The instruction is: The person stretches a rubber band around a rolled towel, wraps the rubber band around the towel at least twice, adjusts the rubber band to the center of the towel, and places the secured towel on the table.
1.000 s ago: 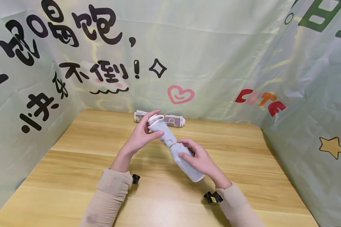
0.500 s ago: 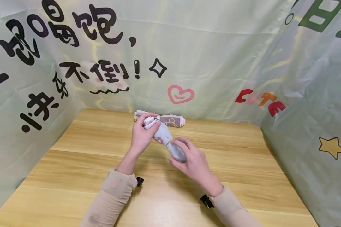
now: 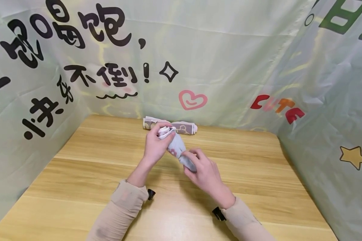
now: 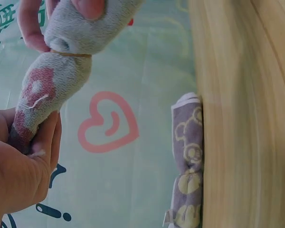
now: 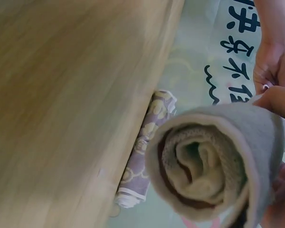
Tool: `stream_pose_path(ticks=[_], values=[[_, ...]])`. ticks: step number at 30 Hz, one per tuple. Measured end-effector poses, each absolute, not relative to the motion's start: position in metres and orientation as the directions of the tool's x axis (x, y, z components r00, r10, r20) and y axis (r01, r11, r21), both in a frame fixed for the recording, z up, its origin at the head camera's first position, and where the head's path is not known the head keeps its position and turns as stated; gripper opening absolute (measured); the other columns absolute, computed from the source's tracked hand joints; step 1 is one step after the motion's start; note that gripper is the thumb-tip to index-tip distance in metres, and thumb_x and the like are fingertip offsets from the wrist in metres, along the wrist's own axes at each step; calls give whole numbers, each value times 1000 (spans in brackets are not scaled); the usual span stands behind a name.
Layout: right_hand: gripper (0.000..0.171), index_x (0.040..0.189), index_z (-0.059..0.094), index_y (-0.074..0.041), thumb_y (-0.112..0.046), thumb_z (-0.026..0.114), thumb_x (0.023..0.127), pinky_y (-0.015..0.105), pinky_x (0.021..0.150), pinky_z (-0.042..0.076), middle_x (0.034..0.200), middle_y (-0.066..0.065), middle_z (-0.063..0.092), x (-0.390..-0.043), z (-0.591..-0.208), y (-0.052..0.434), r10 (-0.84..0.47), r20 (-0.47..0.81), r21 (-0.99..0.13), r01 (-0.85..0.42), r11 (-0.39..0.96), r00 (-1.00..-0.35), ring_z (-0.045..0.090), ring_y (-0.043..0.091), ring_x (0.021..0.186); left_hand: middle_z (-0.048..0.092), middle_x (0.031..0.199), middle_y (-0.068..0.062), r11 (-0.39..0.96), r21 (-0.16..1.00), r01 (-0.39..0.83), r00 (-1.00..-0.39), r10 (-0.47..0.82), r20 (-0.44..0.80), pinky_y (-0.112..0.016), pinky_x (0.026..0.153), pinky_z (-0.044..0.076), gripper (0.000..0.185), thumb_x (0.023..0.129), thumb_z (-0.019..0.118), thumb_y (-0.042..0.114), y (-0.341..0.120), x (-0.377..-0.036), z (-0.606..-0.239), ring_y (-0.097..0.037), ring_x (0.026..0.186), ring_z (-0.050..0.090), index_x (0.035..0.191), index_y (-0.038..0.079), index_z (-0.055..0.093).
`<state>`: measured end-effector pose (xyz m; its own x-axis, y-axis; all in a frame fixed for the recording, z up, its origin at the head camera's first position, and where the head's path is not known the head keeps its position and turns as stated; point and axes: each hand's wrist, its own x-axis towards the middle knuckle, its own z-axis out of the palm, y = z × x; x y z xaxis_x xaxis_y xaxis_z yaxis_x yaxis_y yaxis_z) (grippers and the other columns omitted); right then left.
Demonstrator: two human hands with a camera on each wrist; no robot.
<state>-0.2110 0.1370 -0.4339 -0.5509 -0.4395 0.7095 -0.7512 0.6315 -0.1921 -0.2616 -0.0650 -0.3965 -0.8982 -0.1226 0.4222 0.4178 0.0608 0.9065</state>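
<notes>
A light blue-grey rolled towel [image 3: 177, 144] with a pink flower pattern is held between both hands above the table. A thin rubber band [image 4: 71, 54] cinches its middle, as the left wrist view shows. My left hand [image 3: 155, 146] grips the upper left end, thumb across the roll. The right hand [image 3: 206, 174] holds the lower half, with fingertips close to the band. Coiled layers at the open end of the towel [image 5: 206, 166] face the right wrist camera.
Behind the hands, a second rolled towel [image 3: 185, 128], purple with yellow bear figures and pinched in at its middle, lies along the back of the wooden table [image 3: 108, 142]. Printed fabric walls [image 3: 229, 67] rise at the back and both sides.
The towel's near end has swung away from the head camera, so it looks shorter. My right hand has turned and closed further round it; the left has curled more over its end.
</notes>
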Motion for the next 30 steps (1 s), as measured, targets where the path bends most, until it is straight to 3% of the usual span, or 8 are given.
stream_pose_path(ticks=[5,9,14,19,22,25,30], values=[[51,118,65,-15,-11,88,73,29,48,50,108,7,63,-207,-433,134,-473,648,-168,-718,676,-597,61,18,66,74,109,-8,94,887,451,-880,-117,460,-23,76,56,20,87,78,-4,-61,-260,-398,-18,93,67,103,7,76],[49,111,62,-14,-12,90,70,27,45,46,104,6,60,-206,-436,133,-484,642,-149,-715,683,-595,58,17,62,75,108,-8,116,877,466,-871,-118,478,-25,74,57,24,84,78,-6,-59,-258,-398,-20,92,67,103,7,78],[34,96,58,-13,-12,83,73,24,43,43,101,6,59,-207,-439,134,-481,682,-129,-739,662,-550,54,15,60,75,113,-11,118,897,426,-890,-124,439,-25,73,57,25,85,78,-4,-64,-259,-395,-19,92,67,107,6,79],[19,82,54,-12,-8,71,76,21,46,48,94,7,64,-211,-441,137,-447,757,-144,-790,596,-476,59,15,61,73,106,-11,37,921,387,-878,-291,380,-21,68,56,25,84,77,-7,-84,-264,-384,-17,87,65,108,3,77],[16,84,56,-10,-8,70,77,22,48,51,90,6,65,-213,-440,138,-390,793,-184,-795,578,-467,61,15,62,70,107,-10,-36,926,375,-883,-319,345,-22,69,57,26,85,75,-6,-92,-266,-377,-17,88,65,110,1,75],[19,89,56,-9,-9,71,77,22,46,50,89,6,67,-214,-441,140,-347,803,-227,-787,574,-485,60,14,60,68,111,-12,-59,937,345,-912,-258,319,-23,72,58,27,89,75,-1,-94,-266,-375,-17,91,65,115,0,73],[30,102,60,-3,-9,75,78,24,50,53,90,12,71,-218,-440,148,-328,767,-314,-769,556,-551,64,18,64,66,113,-10,-58,954,294,-940,-198,278,-23,69,57,30,92,76,4,-99,-267,-380,-17,90,63,121,2,71]])
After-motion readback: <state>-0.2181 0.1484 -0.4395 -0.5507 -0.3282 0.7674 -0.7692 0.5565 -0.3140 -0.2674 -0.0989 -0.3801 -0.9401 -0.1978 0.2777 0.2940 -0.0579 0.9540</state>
